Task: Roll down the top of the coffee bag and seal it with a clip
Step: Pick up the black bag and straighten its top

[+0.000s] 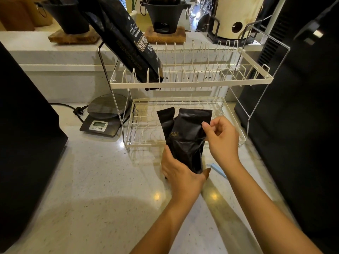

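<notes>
A small black coffee bag (185, 136) stands upright on the speckled counter, just in front of the dish rack. Its top is open and unrolled, with two flaps sticking up. My left hand (180, 174) wraps around the bag's lower part. My right hand (221, 139) pinches the bag's upper right edge between thumb and fingers. A light blue clip (217, 169) lies flat on the counter right of the bag, partly hidden under my right wrist.
A white two-tier wire dish rack (190, 83) stands behind the bag, with a larger black coffee bag (126, 39) leaning in its upper tier. A digital scale (102, 121) sits left of the rack. Dark appliances (302, 107) flank both sides.
</notes>
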